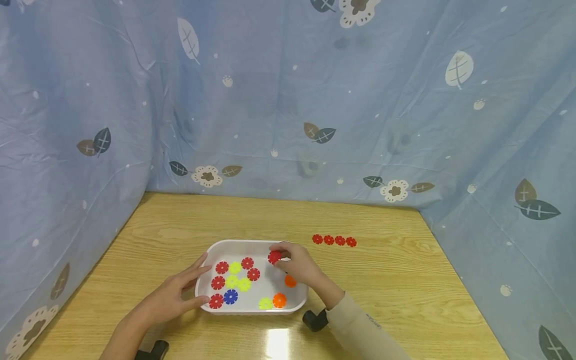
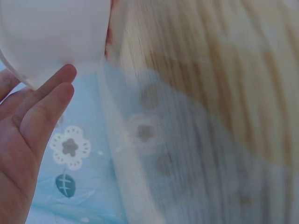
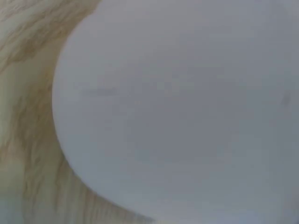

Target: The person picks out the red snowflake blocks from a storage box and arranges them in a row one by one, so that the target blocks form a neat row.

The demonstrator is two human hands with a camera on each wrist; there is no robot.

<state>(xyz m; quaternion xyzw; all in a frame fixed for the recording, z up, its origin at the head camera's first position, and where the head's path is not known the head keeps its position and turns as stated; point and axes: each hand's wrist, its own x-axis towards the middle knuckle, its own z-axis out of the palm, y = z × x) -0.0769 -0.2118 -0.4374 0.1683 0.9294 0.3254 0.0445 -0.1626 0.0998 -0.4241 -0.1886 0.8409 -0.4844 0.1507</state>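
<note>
A white plastic tray (image 1: pixel 292 305) holds flat, notched flower-shaped discs. Around its left end, my left hand (image 1: pixel 168 297) grips the rim, thumb and a finger over the edge. The left wrist view has the fingers of that hand (image 2: pixel 37 116) against the tray's outer wall (image 2: pixel 56 37). Over the tray's back right part, my right hand (image 1: pixel 299 262) pinches a red notched disc (image 1: pixel 274 257) between thumb and fingers. In the tray lie several red discs (image 1: pixel 218 283), several yellow ones (image 1: pixel 244 284), a blue disc (image 1: pixel 231 296) and two orange discs (image 1: pixel 279 300).
On the wooden table (image 1: pixel 382 290), right of the tray's back edge, several red discs (image 1: pixel 334 240) lie in a row. A blue patterned curtain (image 1: pixel 270 100) stands behind and along both sides. Only the tray's pale surface (image 3: pixel 177 116) and some table appear in the right wrist view.
</note>
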